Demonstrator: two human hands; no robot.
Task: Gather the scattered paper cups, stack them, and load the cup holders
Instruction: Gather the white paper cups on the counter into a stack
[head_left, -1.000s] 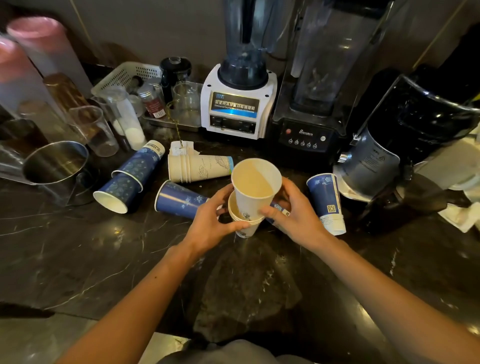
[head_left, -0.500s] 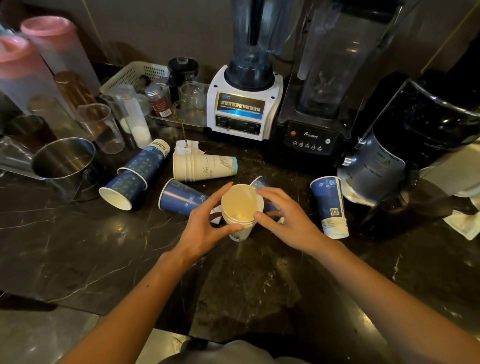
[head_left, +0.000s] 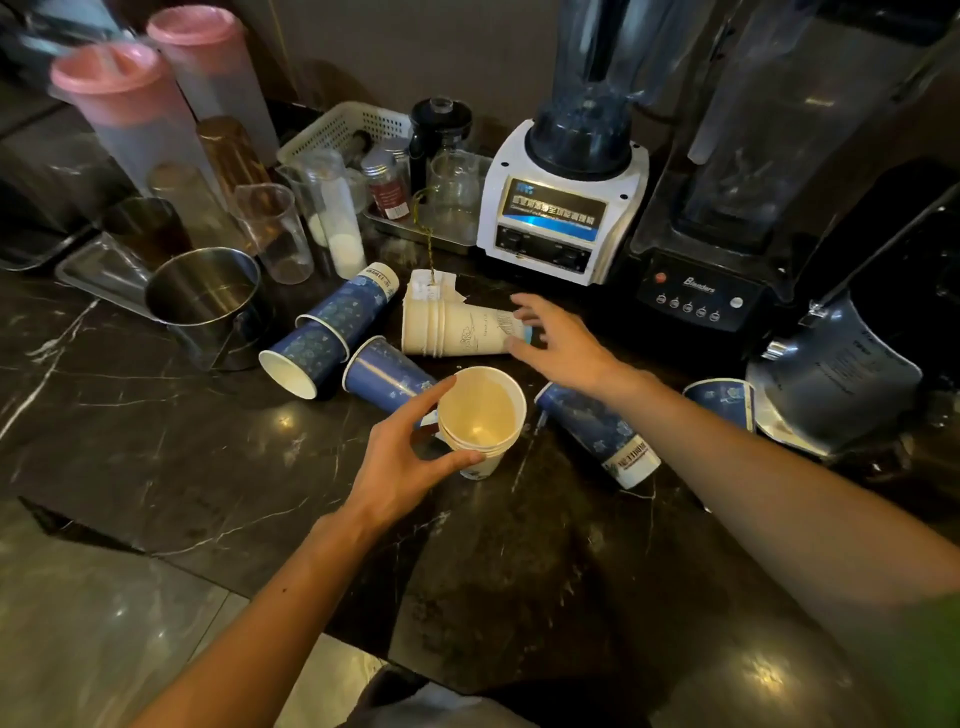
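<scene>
head cam, the only view here. the left hand (head_left: 410, 457) is wrapped round a short upright stack of white paper cups (head_left: 480, 421), thumb on the near side and fingers curled behind, so it has a firm hold on it. the stack stands on the dark marble counter (head_left: 156, 441), in front of the white blender base (head_left: 561, 208). the right hand (head_left: 561, 340) is open with fingers spread, holding nothing, its fingertips (head_left: 519, 312) at or just off the base end of a sideways stack of white printed paper cups (head_left: 457, 332) lying in front of that blender. i can't tell if they're actually touching.

if i had to guess, the step is grabbing that lying stack to nest it with the upright one. best bet is to grip it round the middle, not the rims, since paper cups crush easily, then line the base up with the open mouth before pushing down. keeping the left hand steady helps too.

the cups are pale inside with a faint print outside. the rest are dark blue patterned paper cups, all tipped over: a nested pair (head_left: 332, 332) left of the blender base, a single one (head_left: 384, 374) just beside the upright stack, another (head_left: 597, 431) under the right forearm, and one (head_left: 722, 400) further right. i can't spot any cup holders.
</scene>
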